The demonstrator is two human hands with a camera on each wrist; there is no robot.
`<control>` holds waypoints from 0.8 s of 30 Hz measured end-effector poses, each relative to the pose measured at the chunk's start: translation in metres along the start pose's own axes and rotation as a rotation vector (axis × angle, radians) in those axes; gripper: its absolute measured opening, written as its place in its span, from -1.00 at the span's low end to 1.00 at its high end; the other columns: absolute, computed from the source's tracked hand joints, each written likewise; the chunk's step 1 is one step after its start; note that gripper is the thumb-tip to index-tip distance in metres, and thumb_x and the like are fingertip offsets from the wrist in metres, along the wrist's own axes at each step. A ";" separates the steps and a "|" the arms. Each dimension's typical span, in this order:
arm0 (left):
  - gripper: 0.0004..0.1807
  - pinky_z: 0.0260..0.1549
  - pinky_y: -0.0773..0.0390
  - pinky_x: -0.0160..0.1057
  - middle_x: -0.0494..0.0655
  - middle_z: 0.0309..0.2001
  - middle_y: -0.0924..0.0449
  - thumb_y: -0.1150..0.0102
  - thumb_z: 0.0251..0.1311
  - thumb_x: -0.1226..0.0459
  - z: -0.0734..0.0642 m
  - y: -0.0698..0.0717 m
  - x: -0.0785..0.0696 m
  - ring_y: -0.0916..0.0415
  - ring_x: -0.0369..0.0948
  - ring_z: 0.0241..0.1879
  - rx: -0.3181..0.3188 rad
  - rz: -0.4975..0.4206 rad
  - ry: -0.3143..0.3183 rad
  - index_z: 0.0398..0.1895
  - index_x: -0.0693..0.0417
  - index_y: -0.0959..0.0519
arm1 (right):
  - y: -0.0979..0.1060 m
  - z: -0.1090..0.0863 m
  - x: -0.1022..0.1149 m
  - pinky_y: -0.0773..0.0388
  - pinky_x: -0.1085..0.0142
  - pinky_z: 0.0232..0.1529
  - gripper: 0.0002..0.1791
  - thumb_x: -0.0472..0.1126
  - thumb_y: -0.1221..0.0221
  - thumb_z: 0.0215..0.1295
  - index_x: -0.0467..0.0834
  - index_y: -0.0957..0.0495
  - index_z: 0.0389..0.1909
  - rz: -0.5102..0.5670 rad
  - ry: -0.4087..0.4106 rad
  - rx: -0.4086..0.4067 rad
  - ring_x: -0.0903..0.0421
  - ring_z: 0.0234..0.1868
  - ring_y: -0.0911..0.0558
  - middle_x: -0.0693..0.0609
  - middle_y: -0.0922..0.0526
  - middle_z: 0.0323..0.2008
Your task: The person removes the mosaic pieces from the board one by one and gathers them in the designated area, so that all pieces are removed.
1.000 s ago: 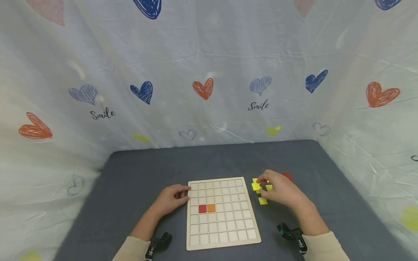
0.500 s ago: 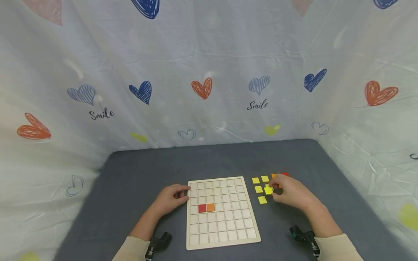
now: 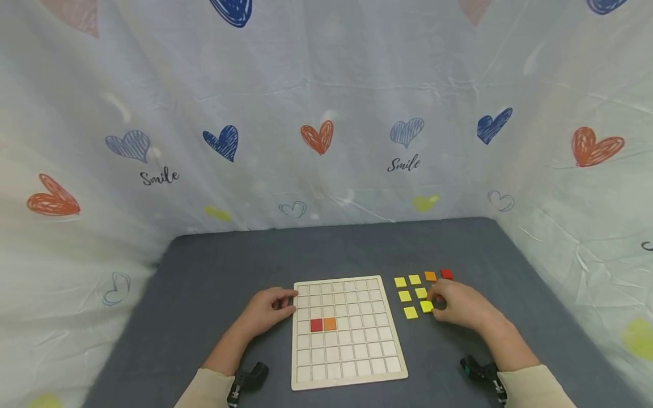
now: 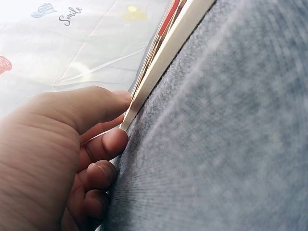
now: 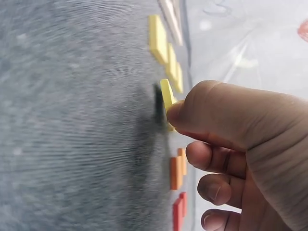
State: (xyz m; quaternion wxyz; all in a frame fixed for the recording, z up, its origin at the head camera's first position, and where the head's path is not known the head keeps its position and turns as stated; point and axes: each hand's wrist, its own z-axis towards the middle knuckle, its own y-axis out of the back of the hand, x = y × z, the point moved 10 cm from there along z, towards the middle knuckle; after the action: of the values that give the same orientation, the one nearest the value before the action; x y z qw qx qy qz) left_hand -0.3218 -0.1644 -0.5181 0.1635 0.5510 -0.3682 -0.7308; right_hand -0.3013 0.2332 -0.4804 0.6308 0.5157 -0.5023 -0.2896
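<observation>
A pale wooden grid board (image 3: 352, 352) lies on the dark table, a red tile (image 3: 316, 325) and an orange tile (image 3: 329, 323) side by side in its cells. At its left edge rests my left hand (image 3: 265, 311), thumb and index fingertip touching the rim a little apart; the other fingers curl loosely in the left wrist view. To the board's right my right hand (image 3: 461, 306) pinches a yellow tile (image 3: 426, 306), seen tilted at the thumb tip (image 5: 175, 114) in the right wrist view, close over the cloth.
Several other yellow tiles (image 3: 405, 296) lie in rows between board and right hand. Behind them are an orange tile (image 3: 430, 276) and a red tile (image 3: 446, 273). The right wrist view shows further orange tiles (image 5: 176, 172) and red tiles (image 5: 178, 211). A heart-print curtain (image 3: 357, 187) hangs behind.
My right hand has moved right and nearer the body from among the yellow tiles, carrying one yellow tile; the others now show in spaced rows. The left hand stays at the board's edge.
</observation>
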 end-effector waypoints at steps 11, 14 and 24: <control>-0.65 -0.46 -0.35 -0.28 -0.33 -0.44 -0.42 -0.42 0.27 0.26 -0.001 0.000 -0.002 -0.25 -0.36 -0.55 0.005 0.009 -0.011 0.12 0.03 -0.72 | -0.008 -0.002 -0.003 -0.35 0.14 -0.29 -0.75 -0.25 -0.45 0.08 -0.12 -0.68 -0.19 -0.013 -0.020 -0.009 0.15 -0.36 -0.38 0.12 -0.39 -0.41; -0.65 -0.46 -0.35 -0.28 -0.33 -0.45 -0.42 -0.42 0.27 0.26 -0.001 0.000 -0.003 -0.26 -0.36 -0.55 0.004 0.013 -0.013 0.12 0.03 -0.72 | -0.004 -0.002 -0.001 -0.38 0.14 -0.29 -0.73 -0.24 -0.45 0.08 -0.13 -0.69 -0.18 0.000 -0.012 -0.027 0.15 -0.36 -0.39 0.12 -0.40 -0.40; -0.65 -0.46 -0.35 -0.28 -0.34 -0.44 -0.41 -0.43 0.26 0.27 -0.001 0.002 -0.004 -0.26 -0.37 -0.54 -0.002 0.020 -0.033 0.11 0.05 -0.72 | 0.014 0.002 0.029 -0.46 0.17 -0.30 -0.69 -0.22 -0.48 0.14 -0.18 -0.70 -0.10 0.073 0.051 -0.092 0.12 -0.34 -0.45 0.08 -0.48 -0.35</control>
State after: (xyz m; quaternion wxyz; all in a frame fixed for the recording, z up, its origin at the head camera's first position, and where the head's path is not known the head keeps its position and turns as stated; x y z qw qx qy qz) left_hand -0.3197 -0.1629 -0.5141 0.1654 0.5350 -0.3755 -0.7385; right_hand -0.2960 0.2110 -0.4579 0.6766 0.4748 -0.4906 -0.2758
